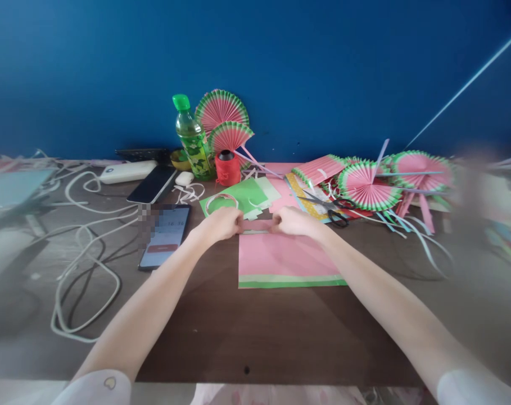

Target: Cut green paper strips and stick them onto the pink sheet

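A pink paper sheet [280, 260] with a white and green strip along its near edge lies flat on the brown table [255, 332]. My left hand [220, 224] and my right hand [295, 221] both pinch the sheet's far edge, fingers closed on a narrow fold there. The hands sit close together, almost touching. Just beyond them lie green paper pieces [247, 197] and black-handled scissors [329, 207].
Finished watermelon-pattern paper fans [367, 185] lie at the right and stand at the back [221, 109]. A green bottle [190, 139], a red thread spool [227, 167], a lit phone [164, 235], another phone [152, 184], a power bank [126, 171] and white cables [82, 236] fill the left.
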{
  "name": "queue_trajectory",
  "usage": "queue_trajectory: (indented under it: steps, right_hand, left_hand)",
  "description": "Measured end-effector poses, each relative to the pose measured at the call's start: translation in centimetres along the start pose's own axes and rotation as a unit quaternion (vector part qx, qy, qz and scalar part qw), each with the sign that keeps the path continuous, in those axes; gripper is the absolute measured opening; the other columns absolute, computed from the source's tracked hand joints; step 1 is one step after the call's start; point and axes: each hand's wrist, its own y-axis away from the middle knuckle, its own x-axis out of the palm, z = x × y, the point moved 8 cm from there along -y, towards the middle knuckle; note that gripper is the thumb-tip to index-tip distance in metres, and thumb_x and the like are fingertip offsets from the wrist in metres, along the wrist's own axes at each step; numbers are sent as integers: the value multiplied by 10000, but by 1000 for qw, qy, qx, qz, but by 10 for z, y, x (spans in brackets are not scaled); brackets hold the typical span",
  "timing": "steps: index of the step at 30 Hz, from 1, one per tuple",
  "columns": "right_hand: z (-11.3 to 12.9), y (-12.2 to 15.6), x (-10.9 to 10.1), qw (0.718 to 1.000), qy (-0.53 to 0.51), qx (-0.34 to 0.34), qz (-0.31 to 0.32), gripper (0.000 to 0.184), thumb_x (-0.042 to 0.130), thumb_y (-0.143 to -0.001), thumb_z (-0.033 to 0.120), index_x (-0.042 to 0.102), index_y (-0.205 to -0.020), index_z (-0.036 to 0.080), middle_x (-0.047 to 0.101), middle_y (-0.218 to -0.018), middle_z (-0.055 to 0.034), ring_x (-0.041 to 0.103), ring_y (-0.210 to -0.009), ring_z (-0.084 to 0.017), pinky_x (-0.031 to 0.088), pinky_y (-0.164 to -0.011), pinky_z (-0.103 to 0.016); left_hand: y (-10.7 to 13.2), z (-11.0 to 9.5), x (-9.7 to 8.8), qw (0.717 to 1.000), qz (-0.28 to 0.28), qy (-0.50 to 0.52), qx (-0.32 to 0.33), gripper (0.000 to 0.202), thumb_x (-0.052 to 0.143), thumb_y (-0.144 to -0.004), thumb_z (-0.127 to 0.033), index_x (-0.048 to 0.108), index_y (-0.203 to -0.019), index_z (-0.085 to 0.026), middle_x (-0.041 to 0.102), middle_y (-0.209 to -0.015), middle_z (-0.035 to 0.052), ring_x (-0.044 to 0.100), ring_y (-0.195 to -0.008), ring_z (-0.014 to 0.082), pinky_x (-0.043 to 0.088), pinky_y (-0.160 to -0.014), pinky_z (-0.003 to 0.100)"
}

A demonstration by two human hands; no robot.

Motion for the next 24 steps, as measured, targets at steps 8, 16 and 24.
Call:
queue_trajectory:
  steps: [8, 16, 24]
  right_hand:
    - [-2, 2, -3, 1000, 6, 4, 12, 182, 599, -668, 363, 593, -648, 182, 553, -627, -8, 489, -590, -126, 303, -495, -225]
    - [-2, 1, -3, 1000, 3, 0, 15, 209, 610, -664, 385, 576, -623, 183, 536, -600, -3, 476, -571, -123, 299, -489, -226]
    - [-6, 2, -5, 1000, -8, -9, -2, 209, 631, -650, 387, 573, -625, 187, 576, -640, -7, 515, -628, -139, 313, -505, -227]
  left_hand:
    - [4, -4, -2, 999, 29, 15, -6, 130, 486, -704, -200, 602, -665, -155, 625, -603, 22, 547, -562, 135, 359, -541, 234]
    - [2, -1, 0, 1000, 4, 4, -17, 63, 531, -637, -168, 593, -644, -169, 611, -603, 17, 560, -601, 157, 357, -550, 250]
    - [6, 15, -30, 992, -69, 95, -35, 138, 421, -712, -200, 545, -771, -194, 642, -688, 0, 597, -571, 137, 424, -576, 233]
